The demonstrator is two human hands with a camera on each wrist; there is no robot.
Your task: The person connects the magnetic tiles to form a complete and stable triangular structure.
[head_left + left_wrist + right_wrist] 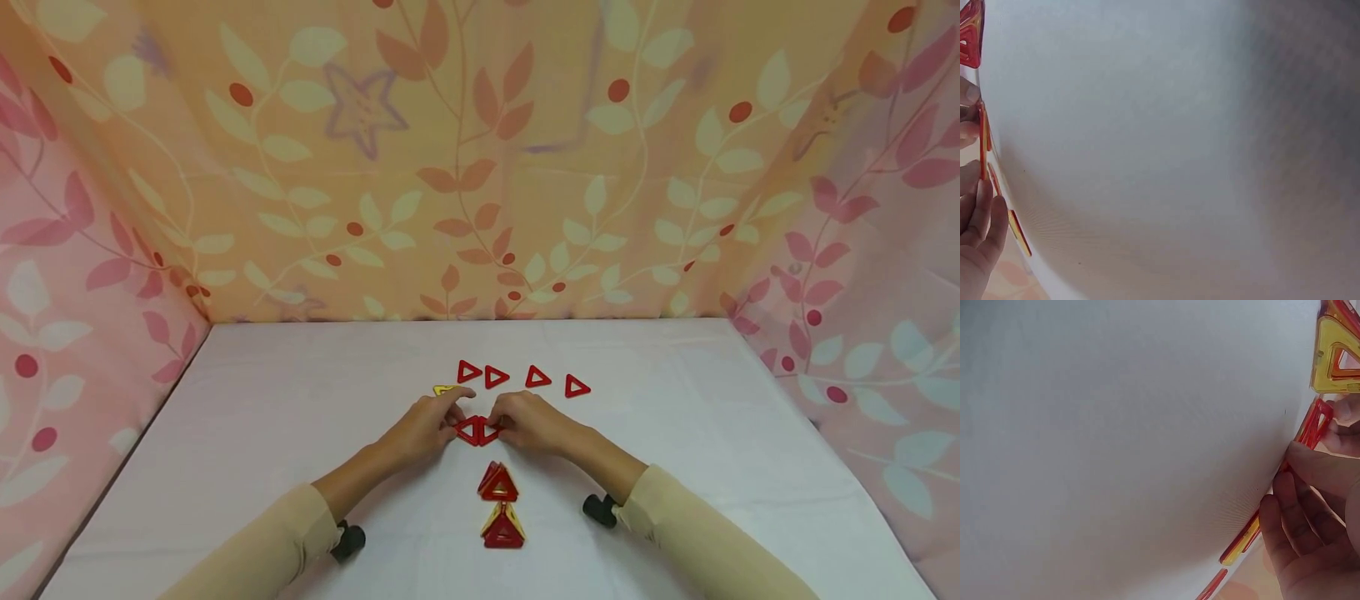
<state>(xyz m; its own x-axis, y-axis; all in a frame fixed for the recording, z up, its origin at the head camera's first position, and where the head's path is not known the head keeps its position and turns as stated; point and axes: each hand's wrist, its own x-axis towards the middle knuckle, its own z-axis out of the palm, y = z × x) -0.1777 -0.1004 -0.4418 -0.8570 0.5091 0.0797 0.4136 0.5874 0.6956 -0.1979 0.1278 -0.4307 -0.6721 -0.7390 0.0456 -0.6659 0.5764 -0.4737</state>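
Note:
Two red triangular frame tiles meet edge to edge between the hands in the head view. The left hand (429, 427) pinches the left red triangle tile (467, 431) at its outer corner, its index finger reaching out above. On the other side, the right hand (528, 423) pinches the right red triangle tile (487, 431), partly covering it with its fingers. In the left wrist view, the left hand's fingers (982, 228) lie against a tile seen edge-on. The right wrist view shows the right hand (1313, 531) close to the table, with red tile edges beside its fingertips.
Beyond the hands, several red triangle tiles (497, 377) lie in a loose row. A yellow tile (444, 389) is partly behind the left hand. Nearer the body stand two red-and-yellow pyramids, one farther (498, 483) and one closer (503, 528). Patterned curtains (480, 167) border the white table (300, 358).

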